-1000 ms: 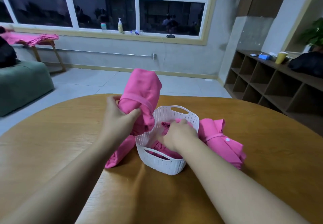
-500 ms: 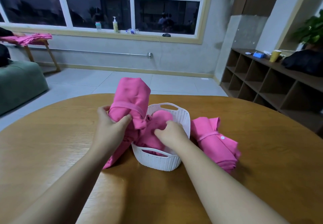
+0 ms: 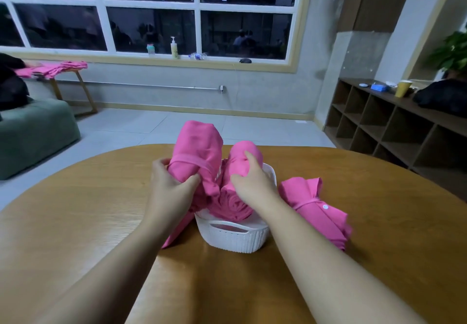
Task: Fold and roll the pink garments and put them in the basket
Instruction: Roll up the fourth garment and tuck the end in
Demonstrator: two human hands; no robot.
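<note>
A white perforated basket (image 3: 236,240) stands on the round wooden table (image 3: 75,222). My left hand (image 3: 169,189) grips a rolled pink garment (image 3: 197,147) that stands upright at the basket's left edge, its tail hanging down outside. My right hand (image 3: 252,182) grips a second rolled pink garment (image 3: 240,157) that leans tilted inside the basket, its spiral end facing me. A third pink garment (image 3: 318,205), folded with a white button showing, lies on the table just right of the basket.
More pink cloth (image 3: 53,68) lies on a small wooden stand at the far left, beside a green sofa (image 3: 35,131). Open cubby shelves (image 3: 394,126) with a yellow cup line the right wall. Bottles stand on the window sill.
My right hand has lifted the roll in the basket from lying low to a tilted, raised pose. The left hand's roll stays upright at the basket's left side.
</note>
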